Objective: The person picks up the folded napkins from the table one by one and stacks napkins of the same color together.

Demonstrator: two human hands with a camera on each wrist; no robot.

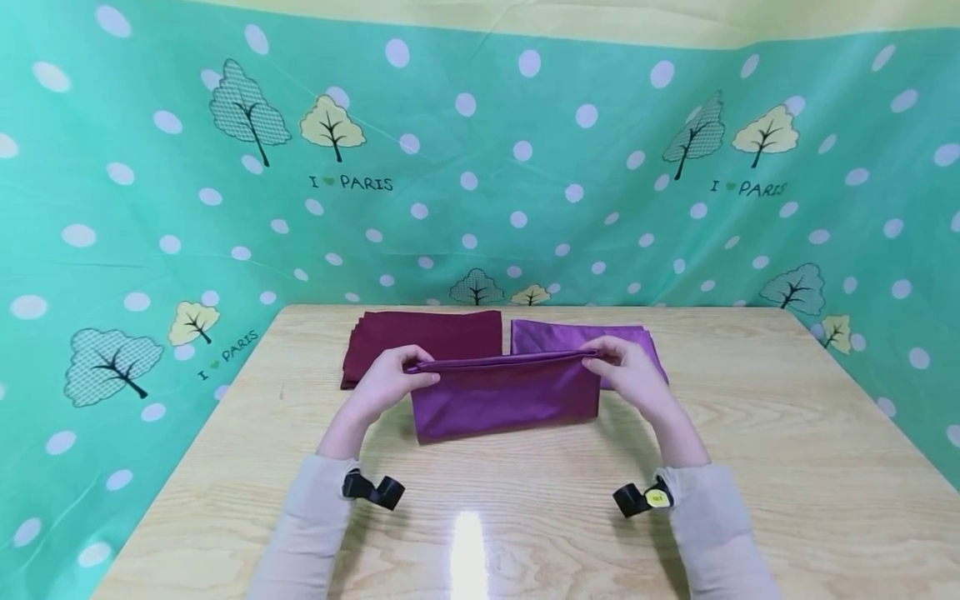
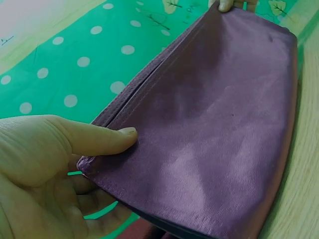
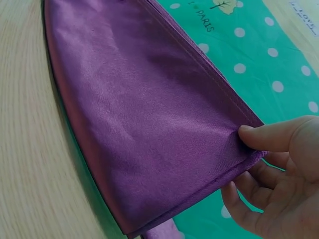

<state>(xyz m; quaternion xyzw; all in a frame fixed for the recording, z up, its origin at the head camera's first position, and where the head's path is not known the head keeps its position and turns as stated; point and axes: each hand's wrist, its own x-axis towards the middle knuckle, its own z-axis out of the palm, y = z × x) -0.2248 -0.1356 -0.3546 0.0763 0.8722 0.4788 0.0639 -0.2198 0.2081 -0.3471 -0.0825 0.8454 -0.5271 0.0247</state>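
Note:
Between both hands hangs a folded piece of purple satin cloth point(image 1: 506, 400), its long hemmed edge uppermost. The left hand point(image 1: 390, 382) pinches its upper left corner, thumb on the near face and fingers behind, as the left wrist view shows on the cloth point(image 2: 199, 129). At the upper right corner the right hand point(image 1: 628, 371) pinches in the same way; in the right wrist view its thumb presses the purple face point(image 3: 149, 114). The cloth is upright, with its lower fold close over the wooden table point(image 1: 525, 500).
Behind the held cloth, at the table's back, lie a folded maroon cloth point(image 1: 427, 333) on the left and a folded lighter purple cloth point(image 1: 577, 333) on the right, both partly hidden. A green dotted curtain point(image 1: 480, 208) stands right behind the table's far edge.

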